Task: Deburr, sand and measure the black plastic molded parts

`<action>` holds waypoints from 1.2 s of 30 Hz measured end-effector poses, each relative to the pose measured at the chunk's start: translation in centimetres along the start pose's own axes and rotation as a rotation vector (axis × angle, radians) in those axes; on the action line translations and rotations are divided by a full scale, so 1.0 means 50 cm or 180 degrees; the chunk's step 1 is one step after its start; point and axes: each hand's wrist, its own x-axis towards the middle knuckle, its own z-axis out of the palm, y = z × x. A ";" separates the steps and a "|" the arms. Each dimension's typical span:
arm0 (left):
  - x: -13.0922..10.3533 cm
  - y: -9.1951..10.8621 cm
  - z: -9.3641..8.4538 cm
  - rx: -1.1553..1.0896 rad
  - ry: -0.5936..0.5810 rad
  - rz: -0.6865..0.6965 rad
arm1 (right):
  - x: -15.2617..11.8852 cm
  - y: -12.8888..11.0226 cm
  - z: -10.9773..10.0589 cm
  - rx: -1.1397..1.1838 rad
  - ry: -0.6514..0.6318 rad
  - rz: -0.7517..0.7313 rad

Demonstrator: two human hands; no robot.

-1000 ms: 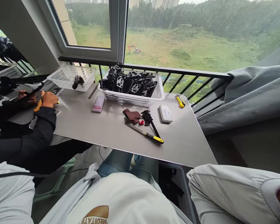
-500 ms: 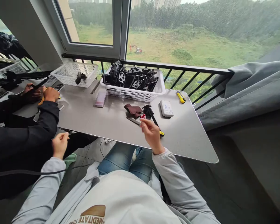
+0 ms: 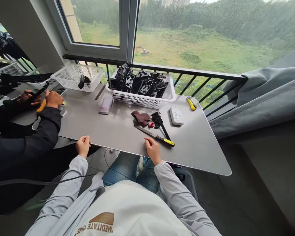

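My left hand [image 3: 83, 146] is at the table's front edge, its fingers curled together with nothing visible in them. Further right, my right hand [image 3: 152, 149] also has loosely closed fingers and shows nothing in its grasp. Nearest to it lies a file [image 3: 152, 134] with a yellow and black handle. Behind the file are a black caliper [image 3: 164, 128], a small red piece [image 3: 151, 125] and some folded brown sandpaper [image 3: 141, 118]. A white box [image 3: 176, 116] lies to the right of the caliper.
A white basket [image 3: 137, 99] full of black parts stands at the back of the table [image 3: 118, 134]. Left of it is another white basket [image 3: 76, 86] with few parts. A yellow utility knife [image 3: 191, 104] lies at back right. A co-worker's hand [image 3: 53, 99] grips something yellow.
My left hand has moved right to the table edge. My right hand has drawn back and down, uncovering the file and the red piece.
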 end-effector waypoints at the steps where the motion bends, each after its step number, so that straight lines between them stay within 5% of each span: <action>1: 0.001 0.000 0.000 0.0026 0.0015 -0.0024 | 0.000 0.002 0.000 -0.0017 -0.0002 -0.0002; 17: 0.007 0.008 -0.004 0.0365 0.0076 -0.0131 | -0.010 0.010 -0.002 -0.0150 -0.0043 -0.0121; 36: 0.013 0.005 -0.010 -0.0228 -0.0188 -0.0241 | -0.017 0.014 -0.007 -0.0105 -0.0065 -0.0110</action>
